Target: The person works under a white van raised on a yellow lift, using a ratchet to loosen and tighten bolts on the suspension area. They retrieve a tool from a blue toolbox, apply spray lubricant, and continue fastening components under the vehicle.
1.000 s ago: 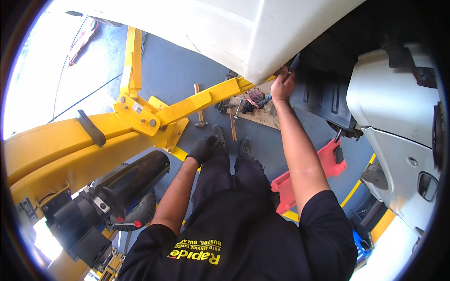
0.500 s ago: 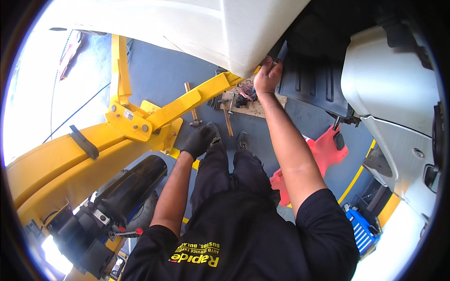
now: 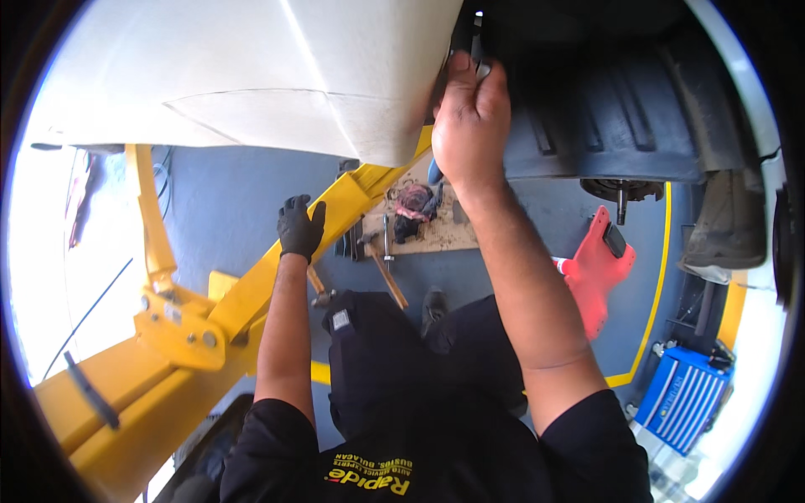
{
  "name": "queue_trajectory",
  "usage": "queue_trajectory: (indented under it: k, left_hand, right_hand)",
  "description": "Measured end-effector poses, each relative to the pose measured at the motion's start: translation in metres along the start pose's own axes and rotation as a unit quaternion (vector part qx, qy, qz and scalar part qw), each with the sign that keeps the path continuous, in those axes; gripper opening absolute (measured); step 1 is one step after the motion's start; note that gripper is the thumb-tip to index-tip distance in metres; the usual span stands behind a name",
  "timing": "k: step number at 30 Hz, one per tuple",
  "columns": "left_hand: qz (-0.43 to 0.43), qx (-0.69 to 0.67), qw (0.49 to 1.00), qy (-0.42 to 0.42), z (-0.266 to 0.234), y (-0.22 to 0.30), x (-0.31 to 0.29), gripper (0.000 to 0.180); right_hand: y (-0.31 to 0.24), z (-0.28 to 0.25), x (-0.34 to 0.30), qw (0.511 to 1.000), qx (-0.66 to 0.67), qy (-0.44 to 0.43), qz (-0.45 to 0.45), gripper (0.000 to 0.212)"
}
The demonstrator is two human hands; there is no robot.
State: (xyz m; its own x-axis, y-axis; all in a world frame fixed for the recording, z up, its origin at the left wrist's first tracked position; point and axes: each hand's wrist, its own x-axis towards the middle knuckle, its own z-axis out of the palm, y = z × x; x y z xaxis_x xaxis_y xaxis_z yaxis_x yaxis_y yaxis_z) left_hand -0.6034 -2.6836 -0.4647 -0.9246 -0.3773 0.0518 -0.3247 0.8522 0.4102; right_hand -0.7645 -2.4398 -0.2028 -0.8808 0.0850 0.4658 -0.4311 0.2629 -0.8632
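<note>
My bare right hand is raised inside the dark wheel arch, beside the rear edge of a white body panel. Its fingers are wrapped round a slim metal tool, whose upper end points into the arch. A blue piece shows below that hand, and whether it belongs to the tool I cannot tell. My left hand, in a black glove, is open with its fingers spread. It is at the yellow lift arm; whether it touches the arm is unclear.
A ribbed black wheel-arch liner and a hub with a shaft are to the right. On the floor are cardboard with rags, a hammer, a red creeper and a blue tool chest. The yellow lift joint stands left.
My right hand has gone further up into the wheel arch with the metal tool. My left hand has moved up and forward to the lift arm, fingers spreading. The view has shifted closer to the vehicle.
</note>
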Motion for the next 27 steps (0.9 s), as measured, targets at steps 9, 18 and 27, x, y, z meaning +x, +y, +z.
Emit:
queue_trajectory:
  k: [9, 18, 27]
  left_hand:
    - [-0.049, 0.074, 0.993, 0.08, 0.093, 0.003, 0.011, 0.05]
    - [-0.001, 0.076, 0.994, 0.084, 0.088, 0.008, 0.004, 0.051]
    - [-0.02, 0.096, 0.992, 0.076, 0.085, 0.004, 0.0, 0.052]
  right_hand:
    - [-0.007, -0.003, -0.006, 0.983, 0.153, -0.069, 0.075, 0.029]
    - [0.049, 0.018, 0.019, 0.945, -0.037, 0.15, -0.288, 0.041]
    - [0.038, 0.012, 0.027, 0.95, -0.159, 0.151, -0.22, 0.051]
